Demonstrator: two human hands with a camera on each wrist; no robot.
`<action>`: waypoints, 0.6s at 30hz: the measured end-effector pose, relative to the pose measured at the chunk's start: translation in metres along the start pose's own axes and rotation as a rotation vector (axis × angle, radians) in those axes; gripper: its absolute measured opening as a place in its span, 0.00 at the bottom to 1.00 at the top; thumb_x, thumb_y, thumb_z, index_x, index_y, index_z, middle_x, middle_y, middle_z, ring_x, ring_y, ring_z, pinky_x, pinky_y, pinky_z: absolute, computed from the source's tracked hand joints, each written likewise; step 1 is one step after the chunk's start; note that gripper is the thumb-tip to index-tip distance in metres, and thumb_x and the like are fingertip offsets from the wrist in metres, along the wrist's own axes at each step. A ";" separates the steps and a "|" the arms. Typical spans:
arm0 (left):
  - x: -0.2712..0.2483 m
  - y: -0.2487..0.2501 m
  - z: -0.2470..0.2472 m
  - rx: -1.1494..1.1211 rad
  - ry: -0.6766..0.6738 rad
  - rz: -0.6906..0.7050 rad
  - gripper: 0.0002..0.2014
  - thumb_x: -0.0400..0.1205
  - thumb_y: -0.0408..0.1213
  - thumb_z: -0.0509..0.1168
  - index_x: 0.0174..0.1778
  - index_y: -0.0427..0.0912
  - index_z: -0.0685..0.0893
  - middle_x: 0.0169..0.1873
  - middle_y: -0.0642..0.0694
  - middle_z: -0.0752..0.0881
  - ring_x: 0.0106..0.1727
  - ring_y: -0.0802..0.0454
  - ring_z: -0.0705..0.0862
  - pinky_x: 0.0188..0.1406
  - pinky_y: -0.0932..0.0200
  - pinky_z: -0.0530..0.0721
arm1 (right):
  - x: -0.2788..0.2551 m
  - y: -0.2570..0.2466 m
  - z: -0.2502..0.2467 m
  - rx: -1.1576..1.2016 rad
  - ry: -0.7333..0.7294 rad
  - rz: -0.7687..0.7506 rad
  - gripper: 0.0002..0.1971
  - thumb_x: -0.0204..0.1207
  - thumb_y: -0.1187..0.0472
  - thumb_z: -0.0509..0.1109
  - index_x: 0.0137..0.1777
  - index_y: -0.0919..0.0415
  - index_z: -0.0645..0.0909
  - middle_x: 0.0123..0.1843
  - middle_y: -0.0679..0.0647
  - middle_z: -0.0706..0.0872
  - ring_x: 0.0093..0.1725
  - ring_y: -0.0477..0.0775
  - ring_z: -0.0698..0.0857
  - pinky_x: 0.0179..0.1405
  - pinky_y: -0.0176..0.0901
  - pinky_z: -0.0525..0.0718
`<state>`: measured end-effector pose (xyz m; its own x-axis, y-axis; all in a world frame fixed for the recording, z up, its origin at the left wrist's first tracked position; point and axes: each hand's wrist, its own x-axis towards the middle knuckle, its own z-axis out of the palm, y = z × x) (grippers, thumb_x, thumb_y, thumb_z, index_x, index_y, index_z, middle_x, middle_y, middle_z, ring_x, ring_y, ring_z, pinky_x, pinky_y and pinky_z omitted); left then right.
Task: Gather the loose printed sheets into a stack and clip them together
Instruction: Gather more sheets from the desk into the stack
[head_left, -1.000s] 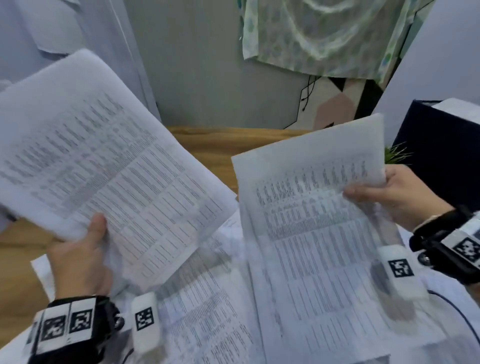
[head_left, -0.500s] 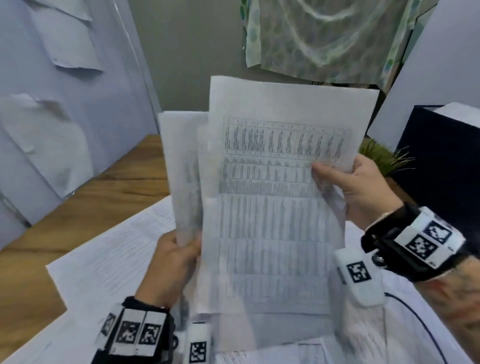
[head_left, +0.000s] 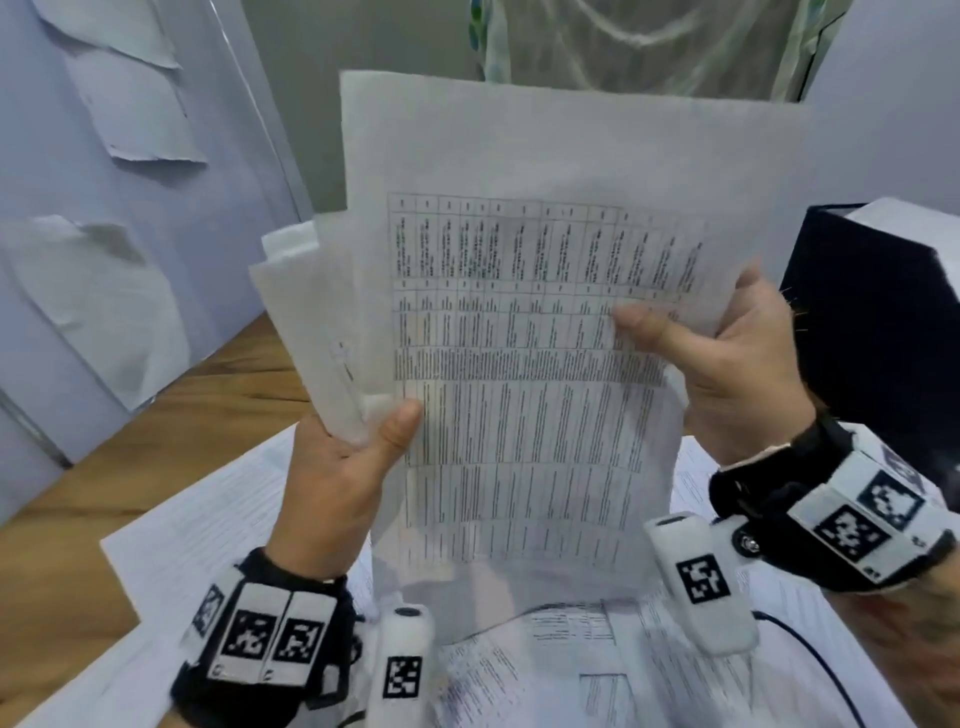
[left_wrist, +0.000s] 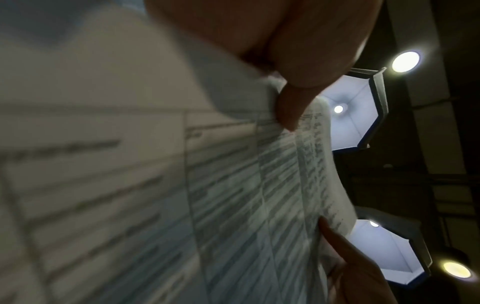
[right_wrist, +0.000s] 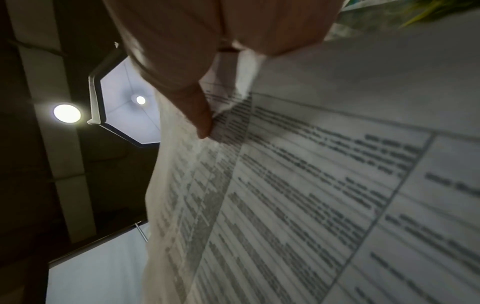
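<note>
I hold a bundle of printed sheets (head_left: 519, 322) upright in front of me, the front one covered with a table of small text. My left hand (head_left: 353, 452) grips the bundle's left edge, thumb on the front sheet, with a few uneven sheets (head_left: 306, 312) sticking out to the left. My right hand (head_left: 717, 358) pinches the right edge, thumb across the print. In the left wrist view my thumb presses the sheets (left_wrist: 233, 185); the right wrist view shows my thumb on the printed sheet (right_wrist: 311, 185). No clip is in view.
More loose printed sheets (head_left: 208, 530) lie spread on the wooden table (head_left: 67, 519) under my hands. A dark box (head_left: 878, 322) stands at the right. A pale wall with taped paper (head_left: 130, 104) is at the left, a patterned cloth (head_left: 649, 36) behind.
A second ago each hand held its own sheets apart. They came together into one upright bundle, and my left thumb now lies on the front sheet.
</note>
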<state>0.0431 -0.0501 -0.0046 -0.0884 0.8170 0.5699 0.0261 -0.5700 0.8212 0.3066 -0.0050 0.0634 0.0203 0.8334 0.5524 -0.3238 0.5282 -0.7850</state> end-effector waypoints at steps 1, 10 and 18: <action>-0.002 0.001 -0.002 -0.020 -0.037 -0.007 0.08 0.75 0.50 0.80 0.50 0.61 0.98 0.51 0.53 0.99 0.57 0.52 0.97 0.61 0.52 0.95 | -0.002 -0.002 -0.005 0.026 -0.012 0.012 0.37 0.66 0.75 0.78 0.73 0.78 0.64 0.65 0.74 0.83 0.62 0.68 0.87 0.55 0.60 0.89; -0.017 -0.002 0.024 -0.037 -0.059 -0.092 0.11 0.77 0.47 0.83 0.51 0.70 0.97 0.53 0.59 0.98 0.60 0.58 0.95 0.58 0.67 0.91 | -0.014 -0.003 -0.026 0.003 -0.184 0.275 0.25 0.66 0.72 0.78 0.64 0.72 0.80 0.59 0.64 0.90 0.59 0.66 0.89 0.54 0.58 0.87; -0.005 0.008 0.017 -0.015 -0.142 0.019 0.21 0.66 0.57 0.87 0.56 0.66 0.96 0.56 0.56 0.97 0.62 0.52 0.95 0.58 0.59 0.93 | -0.007 -0.022 -0.018 0.010 -0.256 0.166 0.18 0.66 0.74 0.74 0.57 0.73 0.82 0.54 0.62 0.92 0.55 0.63 0.91 0.52 0.54 0.90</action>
<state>0.0604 -0.0568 -0.0004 0.0533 0.8094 0.5848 0.0115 -0.5861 0.8101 0.3309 -0.0199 0.0714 -0.2724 0.8394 0.4703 -0.3125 0.3851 -0.8684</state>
